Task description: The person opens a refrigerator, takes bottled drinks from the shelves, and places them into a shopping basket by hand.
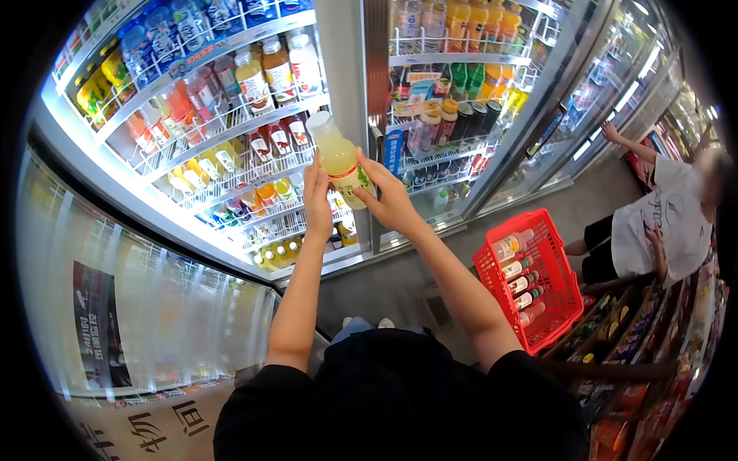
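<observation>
A bottle of pale yellow drink (338, 157) with a white cap and a green-and-red label is held up at the front of the lit fridge, its cap tilted toward the shelves. My right hand (387, 196) grips it from the right, with the thumb across the label. Against its left side rests my left hand (317, 198), fingers pointing upward and the palm turned to the bottle. Behind it, fridge shelves (223, 115) carry rows of juice and tea bottles.
The fridge's glass door (165, 307) stands open at left. A red basket (565, 257) holding several bottles is at right, by a snack shelf (615, 361). Another person in a white shirt (653, 219) reaches toward a farther fridge. A second drinks cooler (453, 100) stands right of the metal post.
</observation>
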Tool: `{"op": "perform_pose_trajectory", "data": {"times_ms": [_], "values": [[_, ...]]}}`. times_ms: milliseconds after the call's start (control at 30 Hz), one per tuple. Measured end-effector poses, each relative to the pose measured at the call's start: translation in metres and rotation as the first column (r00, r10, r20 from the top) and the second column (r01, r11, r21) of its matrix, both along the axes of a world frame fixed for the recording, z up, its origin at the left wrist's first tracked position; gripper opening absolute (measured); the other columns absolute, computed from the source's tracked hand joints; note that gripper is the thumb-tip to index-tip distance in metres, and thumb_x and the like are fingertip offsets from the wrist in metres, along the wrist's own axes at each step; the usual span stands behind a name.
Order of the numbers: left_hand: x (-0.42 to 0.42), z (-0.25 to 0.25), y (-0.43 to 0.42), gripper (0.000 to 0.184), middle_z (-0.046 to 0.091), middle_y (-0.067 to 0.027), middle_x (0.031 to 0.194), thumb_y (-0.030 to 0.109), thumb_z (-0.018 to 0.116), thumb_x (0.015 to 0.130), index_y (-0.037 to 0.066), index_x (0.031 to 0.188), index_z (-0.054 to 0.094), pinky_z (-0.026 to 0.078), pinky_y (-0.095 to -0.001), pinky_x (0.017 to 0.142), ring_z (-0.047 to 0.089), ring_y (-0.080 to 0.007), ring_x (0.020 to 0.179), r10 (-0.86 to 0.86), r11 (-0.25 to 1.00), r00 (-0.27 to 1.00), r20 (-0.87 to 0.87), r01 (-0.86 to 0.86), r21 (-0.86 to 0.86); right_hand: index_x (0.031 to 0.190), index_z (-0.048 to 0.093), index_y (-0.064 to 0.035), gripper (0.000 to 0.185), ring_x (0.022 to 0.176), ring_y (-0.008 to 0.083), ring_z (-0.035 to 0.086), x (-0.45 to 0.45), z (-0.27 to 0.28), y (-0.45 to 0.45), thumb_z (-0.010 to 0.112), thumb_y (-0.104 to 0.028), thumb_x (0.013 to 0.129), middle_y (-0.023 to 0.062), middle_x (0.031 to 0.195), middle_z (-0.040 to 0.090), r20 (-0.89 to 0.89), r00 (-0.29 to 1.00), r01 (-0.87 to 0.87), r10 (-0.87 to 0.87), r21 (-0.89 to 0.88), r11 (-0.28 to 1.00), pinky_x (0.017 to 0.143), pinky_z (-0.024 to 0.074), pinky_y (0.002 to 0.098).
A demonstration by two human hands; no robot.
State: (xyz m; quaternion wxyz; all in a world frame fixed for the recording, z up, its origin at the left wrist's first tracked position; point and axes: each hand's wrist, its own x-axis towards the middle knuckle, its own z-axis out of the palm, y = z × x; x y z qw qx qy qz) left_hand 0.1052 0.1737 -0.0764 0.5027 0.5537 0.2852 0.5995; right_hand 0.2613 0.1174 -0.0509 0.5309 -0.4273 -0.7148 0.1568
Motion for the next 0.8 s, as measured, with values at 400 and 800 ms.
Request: {"op": "perform_pose_trajectory", "data": {"times_ms": [400, 800], "values": [[0.041, -0.025, -0.083, 0.049, 0.043, -0.0092, 0.144, 0.023, 0.038, 0.105, 0.004, 0.149, 0.034, 0.030, -0.0340, 0.112, 0.039, -0.0197, 0.136, -0.316, 0.948, 0.945, -0.088, 0.310, -0.079, 0.150, 0.034, -0.0048, 0.068, 0.130, 0.0259, 0.049, 0.029, -0.043, -0.111, 0.066, -0.008, 0.090, 0.0174, 0.144, 0.047, -0.031, 0.965, 0.256, -0.259, -0.075, 0.964, 0.102, 0.0430, 0.0338], [0.040, -0.033, -0.154, 0.040, 0.058, -0.0112, 0.125, 0.014, 0.048, 0.101, 0.001, 0.139, 0.043, 0.043, -0.0316, 0.099, 0.055, -0.0185, 0.115, -0.465, 0.868, 0.881, 0.085, 0.473, -0.153, 0.153, 0.029, -0.0072, 0.075, 0.124, 0.0223, 0.052, 0.001, -0.065, -0.202, 0.068, -0.007, 0.089, 0.0147, 0.141, 0.049, -0.156, 0.891, 0.398, -0.426, -0.183, 0.899, 0.092, 0.0492, 0.0313]]}}
